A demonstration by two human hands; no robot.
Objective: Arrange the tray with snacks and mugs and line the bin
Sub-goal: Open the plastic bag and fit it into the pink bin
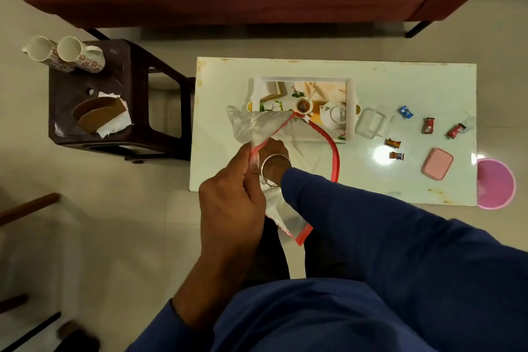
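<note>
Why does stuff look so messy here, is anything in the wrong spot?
Yes. The two mugs sit on the dark stool, not on the tray. Five snacks lie scattered over the white table. The pink bin has no liner yet; both hands hold the clear bag.

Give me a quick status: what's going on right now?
Left hand pinches bin liner rim; right hand inside it. Pink bin unlined, beside table. Snacks loose, tray partly covered by liner.
</note>
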